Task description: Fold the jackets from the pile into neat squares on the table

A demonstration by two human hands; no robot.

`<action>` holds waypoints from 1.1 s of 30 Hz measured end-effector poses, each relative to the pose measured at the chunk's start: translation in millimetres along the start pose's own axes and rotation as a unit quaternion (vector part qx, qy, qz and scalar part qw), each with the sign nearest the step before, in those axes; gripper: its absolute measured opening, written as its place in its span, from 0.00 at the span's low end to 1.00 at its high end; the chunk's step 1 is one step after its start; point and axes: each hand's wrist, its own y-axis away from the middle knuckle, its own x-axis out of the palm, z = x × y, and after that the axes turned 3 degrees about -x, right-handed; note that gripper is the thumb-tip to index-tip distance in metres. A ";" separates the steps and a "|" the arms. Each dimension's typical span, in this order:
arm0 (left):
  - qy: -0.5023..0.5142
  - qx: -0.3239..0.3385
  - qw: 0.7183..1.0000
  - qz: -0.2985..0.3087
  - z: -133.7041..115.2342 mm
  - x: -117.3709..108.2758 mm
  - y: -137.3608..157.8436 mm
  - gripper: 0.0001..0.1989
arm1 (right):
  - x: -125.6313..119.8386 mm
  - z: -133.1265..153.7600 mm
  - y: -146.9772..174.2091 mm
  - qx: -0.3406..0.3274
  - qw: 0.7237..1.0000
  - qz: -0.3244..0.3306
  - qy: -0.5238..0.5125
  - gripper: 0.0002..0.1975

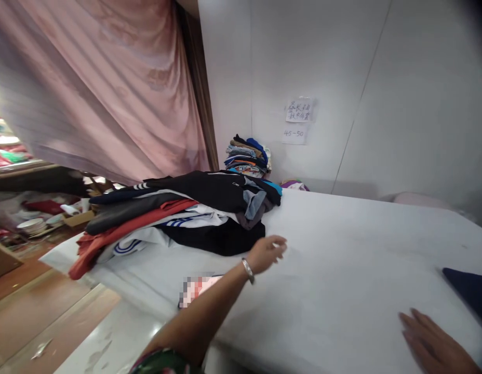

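Observation:
My left hand [266,253], with a silver bangle at the wrist, hovers over the white table [334,249] just right of a heap of clothes. Its fingers are slightly curled and apart, with nothing in them. The heap holds a black jacket [202,188] on top, a red garment [108,234], a white garment with blue stripes [135,241] and a black garment [221,236]. At the lower right, my right hand [431,337] is stretched out over the table, a little blurred and holding nothing. Near it, a dark blue cloth [469,293] is cut off by the right edge.
Behind the heap stands a stack of folded clothes [246,156] against the grey wall. Handwritten papers [297,122] are stuck there. A pink curtain [139,88] hangs at the left. Partly under my left forearm lies a flat object with a pixelated patch [198,288].

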 end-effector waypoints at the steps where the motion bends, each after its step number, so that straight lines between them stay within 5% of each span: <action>1: -0.038 0.010 0.998 -0.051 -0.9 -22.9 -8.7 0.16 | 4.2 12.8 0.7 -0.014 1.000 0.017 0.003 0.20; 4: -0.115 0.041 0.978 -0.171 2.5 -91.3 -36.4 0.20 | 14.0 58.5 0.4 -0.042 0.996 0.072 0.019 0.23; 6: -0.307 0.066 0.916 -0.251 10.0 -128.2 -53.2 0.20 | 20.0 90.8 -2.4 -0.054 0.993 0.107 0.018 0.23; 8: -0.433 0.059 0.861 -0.259 20.1 -152.9 -66.2 0.21 | 26.4 121.0 -7.2 -0.068 0.989 0.134 0.006 0.22; 10: -0.487 0.043 0.839 -0.240 29.9 -165.8 -75.1 0.21 | 33.7 148.3 -13.7 -0.083 0.984 0.159 -0.016 0.22; 16: -0.481 0.037 0.839 -0.254 38.7 -175.1 -85.6 0.14 | 62.0 211.2 -33.7 -0.119 0.966 0.204 -0.105 0.20; 22: -0.450 0.012 0.846 -0.284 24.2 -185.0 -97.3 0.15 | 95.7 234.7 -41.1 -0.145 0.957 0.203 -0.148 0.20; 28: -0.429 0.043 0.824 -0.367 -18.2 -184.2 -109.6 0.17 | 104.0 229.8 -41.0 -0.170 0.957 0.199 -0.122 0.21; 33: -0.404 0.095 0.823 -0.388 -67.7 -158.2 -117.0 0.17 | 100.8 230.9 -41.9 -0.164 0.957 0.192 -0.146 0.20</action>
